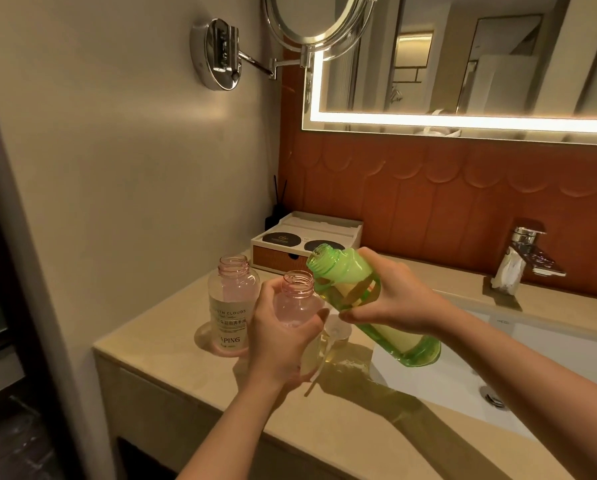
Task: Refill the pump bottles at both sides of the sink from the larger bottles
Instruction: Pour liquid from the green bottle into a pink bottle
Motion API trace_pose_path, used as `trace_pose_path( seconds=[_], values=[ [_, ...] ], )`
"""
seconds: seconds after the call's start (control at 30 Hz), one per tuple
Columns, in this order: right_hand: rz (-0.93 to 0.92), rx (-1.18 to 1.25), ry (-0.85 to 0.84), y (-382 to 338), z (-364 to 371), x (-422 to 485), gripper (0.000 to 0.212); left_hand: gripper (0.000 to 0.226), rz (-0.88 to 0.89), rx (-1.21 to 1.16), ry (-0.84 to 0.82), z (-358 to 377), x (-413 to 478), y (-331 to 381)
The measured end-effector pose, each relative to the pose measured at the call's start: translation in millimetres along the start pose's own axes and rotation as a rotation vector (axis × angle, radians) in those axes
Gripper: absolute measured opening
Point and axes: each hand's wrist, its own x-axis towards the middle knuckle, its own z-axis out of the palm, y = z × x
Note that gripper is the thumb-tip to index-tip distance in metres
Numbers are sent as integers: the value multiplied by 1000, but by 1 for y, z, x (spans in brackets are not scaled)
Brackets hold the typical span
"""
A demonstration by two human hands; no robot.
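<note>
While slanted with open mouth uppermost, wrapped mid-body by the right hand [397, 299]: green bottle [369, 306], part full, probably light, squashy, slick. Beside that mouth, gripped in the left hand [283, 327]: uncapped pink bottle [295, 299]. Best held at the waist, gently.

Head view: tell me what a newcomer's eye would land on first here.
The bright green bottle at centre, tilted in the right hand, has its open mouth close beside the mouth of the small pink bottle that the left hand grips. A second pink bottle, uncapped, stands on the counter just to their left. Above right, the mirror has a lit edge glowing against the orange wall.
</note>
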Motion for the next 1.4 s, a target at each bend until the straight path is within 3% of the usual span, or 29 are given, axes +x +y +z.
trace_pose_path(
  seconds=[0.7, 1.03, 1.4],
  values=[
    [26, -214, -100, -5, -12, 5, 63, 56, -4, -12, -4, -1, -1, 0],
    [75, -339, -141, -9, -20, 11, 89, 56, 22, -1, -6, -1, -1, 2],
    [93, -416, -171, -21, -28, 13, 82, 57, 9, -16, -5, -2, -3, 3]
  ],
)
